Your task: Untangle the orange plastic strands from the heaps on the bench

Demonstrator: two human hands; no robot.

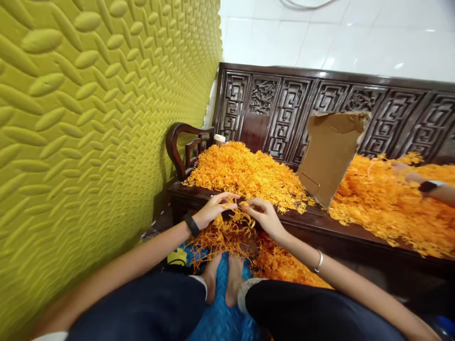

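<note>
My left hand is closed, with thumb and fingers pinching a thin, branching orange plastic piece. Beside it, my right hand has its fingertips pressed together on orange strands. Whether both hands hold the same piece is too small to tell. Just beyond my hands, a heap of orange pieces covers the left part of the dark wooden bench. More orange strands lie below my hands, above my bare feet.
A cardboard sheet stands between the heap and a second orange pile, where another person's hand reaches in. The bench's carved armrest is at left, near a yellow textured wall. Blue matting lies underfoot.
</note>
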